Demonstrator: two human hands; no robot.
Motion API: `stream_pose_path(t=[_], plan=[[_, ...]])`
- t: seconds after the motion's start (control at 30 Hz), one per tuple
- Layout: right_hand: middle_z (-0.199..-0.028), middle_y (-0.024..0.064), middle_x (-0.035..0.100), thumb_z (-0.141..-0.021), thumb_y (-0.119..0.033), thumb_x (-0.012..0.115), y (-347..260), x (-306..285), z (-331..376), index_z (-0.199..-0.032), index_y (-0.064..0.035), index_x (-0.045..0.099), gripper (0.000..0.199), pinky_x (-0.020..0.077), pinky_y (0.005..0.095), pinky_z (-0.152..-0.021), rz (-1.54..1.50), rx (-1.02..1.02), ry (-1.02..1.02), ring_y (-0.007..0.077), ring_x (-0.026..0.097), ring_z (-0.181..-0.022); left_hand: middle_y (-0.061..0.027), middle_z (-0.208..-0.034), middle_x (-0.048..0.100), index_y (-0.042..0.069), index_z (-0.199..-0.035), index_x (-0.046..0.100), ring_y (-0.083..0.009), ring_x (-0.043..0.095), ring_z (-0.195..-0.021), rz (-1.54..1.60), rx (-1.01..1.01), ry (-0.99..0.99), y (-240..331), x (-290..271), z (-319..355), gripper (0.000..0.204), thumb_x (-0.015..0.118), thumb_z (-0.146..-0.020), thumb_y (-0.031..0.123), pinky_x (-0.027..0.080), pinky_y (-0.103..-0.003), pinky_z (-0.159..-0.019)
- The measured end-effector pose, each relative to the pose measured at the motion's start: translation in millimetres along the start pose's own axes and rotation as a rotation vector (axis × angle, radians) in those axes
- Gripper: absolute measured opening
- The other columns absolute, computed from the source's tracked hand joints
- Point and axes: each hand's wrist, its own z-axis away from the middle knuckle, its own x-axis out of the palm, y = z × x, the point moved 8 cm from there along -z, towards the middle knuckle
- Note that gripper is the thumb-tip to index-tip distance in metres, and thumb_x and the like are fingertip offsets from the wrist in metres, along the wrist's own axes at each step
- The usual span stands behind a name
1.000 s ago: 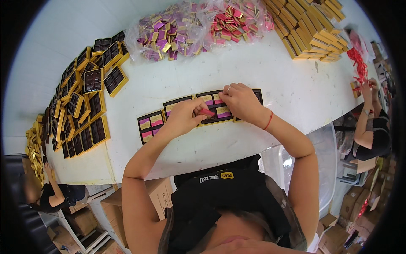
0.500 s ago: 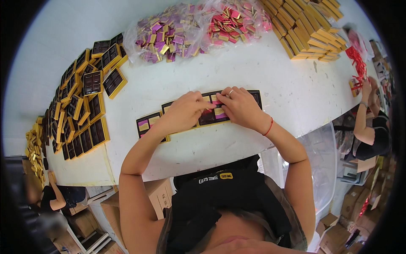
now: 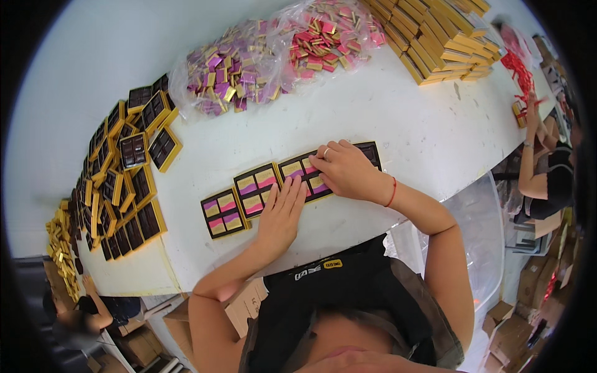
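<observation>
A slanted row of shallow black-and-gold boxes lies before me. The leftmost box (image 3: 204, 219) has pink, purple and gold wrapped squares in its compartments. Similar squares show in the second box (image 3: 254, 171) and the third box (image 3: 298, 158). My left hand (image 3: 280, 214) lies over the adjoining ends of those two, its fingers stretched out and nothing visible in them. Bent over the third box, my right hand (image 3: 348, 171) has its fingertips down at the squares; whatever they pinch is hidden. Dark, bare compartments show in the box at the right end (image 3: 371, 153), partly behind this hand.
Clear bags of purple squares (image 3: 224, 78) and pink squares (image 3: 320, 46) stand at the back. Heaped open boxes (image 3: 134, 152) fill the left side. Stacked gold boxes (image 3: 438, 43) rise at back right. Another person (image 3: 544, 177) handles red ribbon (image 3: 519, 71) at far right.
My left hand has drawn back toward me and flattened, uncovering filled compartments in the left boxes. My right hand stays over the third box. The whole view has tilted slightly.
</observation>
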Motion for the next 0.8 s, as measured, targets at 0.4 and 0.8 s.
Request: stream_pose_path(t=[0.4, 0.8], plan=[[-0.089, 0.0153, 0.071, -0.077, -0.02, 0.067, 233, 11, -139, -0.093, -0.0091, 0.074, 0.021, 0.0531, 0.0453, -0.077, 0.097, 0.315, 0.14, 0.0327, 0.068, -0.086, -0.0186, -0.139, 0.054, 0.0, -0.131, 0.055, -0.0321, 0.053, -0.129, 0.109, -0.018, 0.022, -3, -18, -17, 0.056, 0.073, -0.082, 0.02, 0.031, -0.052, -0.113], [-0.119, 0.0147, 0.061, -0.08, -0.007, 0.071, 193, -40, -36, -0.122, -0.0048, 0.067, 0.043, 0.0523, 0.0348, -0.089, -0.492, 0.334, 0.296, 0.0267, 0.064, -0.096, -0.0125, -0.129, 0.063, 0.006, -0.118, 0.066, -0.0291, 0.058, -0.121, 0.298, -0.027, 0.013, -39, -41, -57, 0.034, 0.07, -0.087, 0.018, 0.032, -0.05, -0.112]])
